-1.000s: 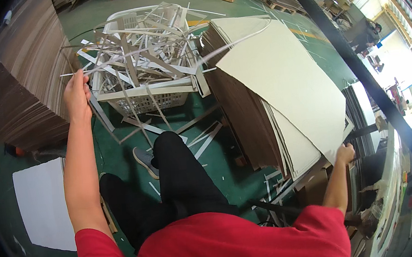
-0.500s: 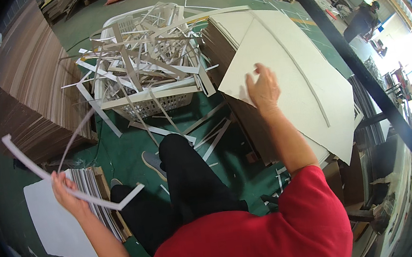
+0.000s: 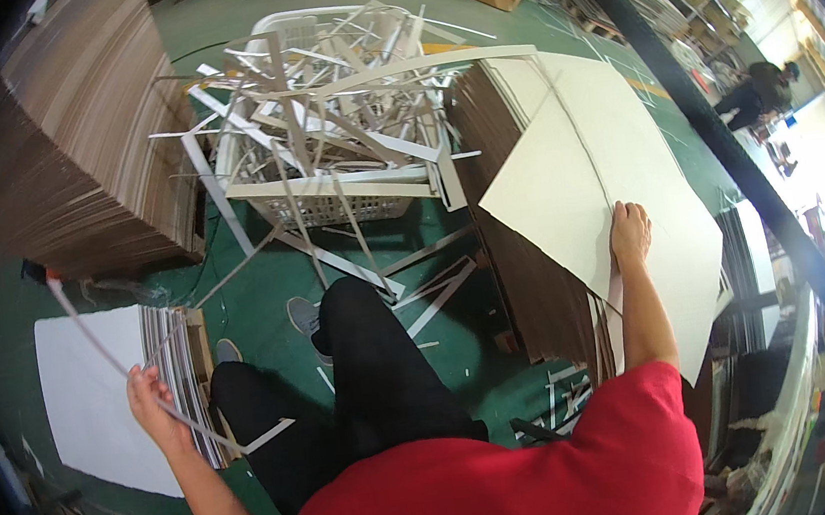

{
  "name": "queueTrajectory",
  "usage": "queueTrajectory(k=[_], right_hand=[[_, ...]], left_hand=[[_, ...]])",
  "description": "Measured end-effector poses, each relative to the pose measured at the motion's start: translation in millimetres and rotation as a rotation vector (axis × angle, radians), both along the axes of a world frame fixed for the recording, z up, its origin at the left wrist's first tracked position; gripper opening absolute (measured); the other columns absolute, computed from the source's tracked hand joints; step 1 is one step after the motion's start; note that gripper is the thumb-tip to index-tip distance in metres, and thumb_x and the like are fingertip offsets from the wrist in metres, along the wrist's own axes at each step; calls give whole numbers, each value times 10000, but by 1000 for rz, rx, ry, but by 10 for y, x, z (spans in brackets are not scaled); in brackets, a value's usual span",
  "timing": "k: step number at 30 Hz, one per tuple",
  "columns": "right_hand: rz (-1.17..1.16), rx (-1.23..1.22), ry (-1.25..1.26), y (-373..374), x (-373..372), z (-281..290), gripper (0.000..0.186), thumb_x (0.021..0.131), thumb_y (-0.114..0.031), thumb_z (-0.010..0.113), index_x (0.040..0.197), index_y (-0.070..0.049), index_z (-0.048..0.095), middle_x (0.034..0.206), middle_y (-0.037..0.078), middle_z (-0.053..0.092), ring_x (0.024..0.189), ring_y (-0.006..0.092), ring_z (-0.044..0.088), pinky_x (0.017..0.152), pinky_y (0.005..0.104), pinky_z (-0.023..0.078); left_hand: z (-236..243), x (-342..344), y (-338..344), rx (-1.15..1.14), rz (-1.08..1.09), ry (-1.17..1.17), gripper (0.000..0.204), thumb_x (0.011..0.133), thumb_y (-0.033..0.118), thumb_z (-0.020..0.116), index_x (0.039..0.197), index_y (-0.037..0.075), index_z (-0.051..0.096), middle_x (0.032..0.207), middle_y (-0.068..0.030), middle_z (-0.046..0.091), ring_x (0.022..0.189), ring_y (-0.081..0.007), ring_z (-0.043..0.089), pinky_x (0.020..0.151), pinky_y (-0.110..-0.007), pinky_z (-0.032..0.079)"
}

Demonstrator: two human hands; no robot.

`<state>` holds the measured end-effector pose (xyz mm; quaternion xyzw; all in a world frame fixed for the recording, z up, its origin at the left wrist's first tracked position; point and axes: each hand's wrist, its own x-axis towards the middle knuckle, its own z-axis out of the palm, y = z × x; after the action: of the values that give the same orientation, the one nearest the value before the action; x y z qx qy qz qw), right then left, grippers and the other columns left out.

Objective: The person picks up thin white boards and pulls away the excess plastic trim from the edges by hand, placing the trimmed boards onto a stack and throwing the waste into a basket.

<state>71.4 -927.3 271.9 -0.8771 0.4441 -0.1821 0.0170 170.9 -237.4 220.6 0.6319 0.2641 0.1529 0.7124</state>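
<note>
My left hand [image 3: 153, 397] is low on the left and grips a long thin white paper strip [image 3: 100, 341] that bends up to the left and down toward my knee. My right hand [image 3: 628, 235] lies flat, fingers apart, on the top cream cardboard sheet [image 3: 589, 168] of a tall stack [image 3: 525, 276] at my right. The top sheet is skewed on the stack. A white plastic basket [image 3: 327, 204] overflowing with white offcut strips stands ahead of my black-trousered legs.
A tall brown cardboard stack [image 3: 89, 141] rises at the upper left. A lower stack with a white top sheet [image 3: 95, 391] sits at my left. Loose strips litter the green floor [image 3: 256, 294]. A black bar [image 3: 722, 144] crosses the right side. A person [image 3: 757, 93] stands far right.
My left hand, holding the strip, has drawn in slightly toward my body. My right hand slid right and nearer across the top sheet, which has turned on the stack.
</note>
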Motion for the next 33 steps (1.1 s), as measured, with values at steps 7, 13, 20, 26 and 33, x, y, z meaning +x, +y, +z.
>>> queueTrajectory(k=[7,13,20,26,33], right_hand=[[199,-10,-63,171,253,-93,231,832,-173,466,947,15,538,1042,143,529,1005,294,465,867,372,366],[180,-86,50,288,755,-98,183,837,-142,432,902,-2,530,948,181,541,935,316,495,821,388,392],[498,194,-238,1569,2038,7,183,834,-199,474,875,-34,542,853,208,585,811,371,559,706,428,440],[697,579,-265,2689,2626,-412,147,791,-148,544,854,-16,534,812,192,604,776,346,593,686,390,461],[1149,926,-41,3489,2360,-900,445,654,-158,578,1078,-34,523,961,181,556,957,311,523,828,352,413]], left_hand=[[-264,223,-681,-161,-217,29,229,855,228,533,1007,58,503,834,-52,585,671,-73,533,548,-170,442],[-240,413,-1278,-195,-371,47,232,861,226,529,1009,52,491,823,-35,566,685,-77,538,581,-180,456],[-324,932,-1372,-132,-359,53,268,870,239,507,1053,45,477,836,-33,566,709,-75,532,614,-186,440],[-276,1580,-1734,-151,-286,-115,337,879,277,482,1119,42,460,919,-61,570,794,-105,530,727,-231,417],[98,1805,-2500,-273,-580,-281,355,894,246,431,1146,-5,430,971,-111,560,860,-143,534,803,-270,415]])
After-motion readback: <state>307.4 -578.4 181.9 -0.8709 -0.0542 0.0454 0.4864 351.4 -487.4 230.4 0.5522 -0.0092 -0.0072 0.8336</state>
